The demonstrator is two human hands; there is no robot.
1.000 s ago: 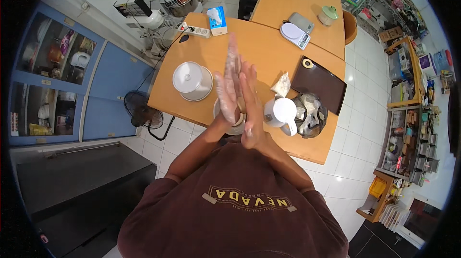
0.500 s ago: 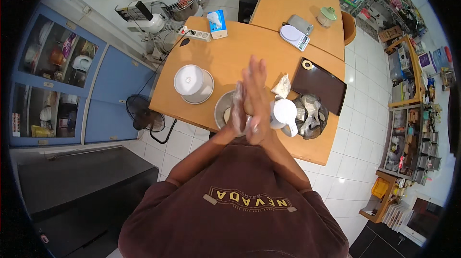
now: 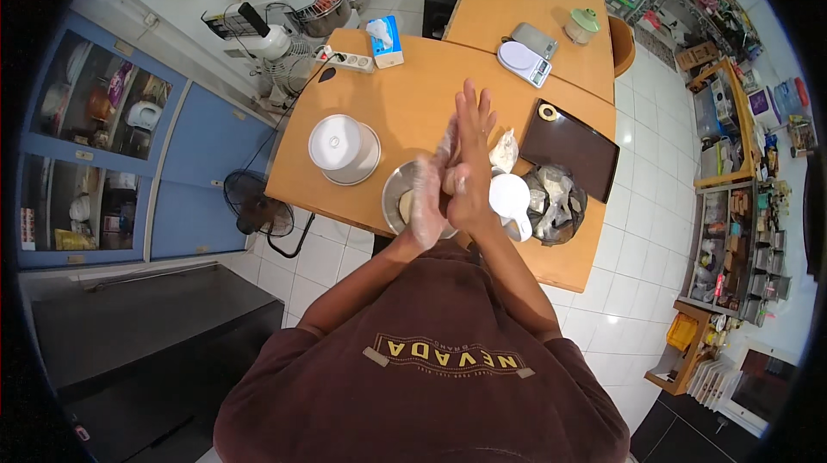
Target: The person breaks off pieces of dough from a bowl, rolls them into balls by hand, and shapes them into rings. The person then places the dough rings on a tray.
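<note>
My floury left hand and my right hand are raised over the table's near edge, palms facing, with the right fingers stretched away from me. A small rounded piece of dough appears to sit between the palms, mostly hidden by them. Beneath my left hand stands a metal bowl, partly covered, with pale dough in it. A white jug is close to the right of my right wrist. Beyond it lies a bag of white powder. On the dark tray rests a pale ring-shaped piece.
A white lidded tub stands on the table at left. A dark plastic bag lies at right. Farther back are a tissue box, a power strip, a white scale and a green-lidded jar. A fan stands at left.
My hands have slid against each other: the right hand has shifted slightly right and away from me, while the left is lower and smeared by motion. The view has moved slightly.
</note>
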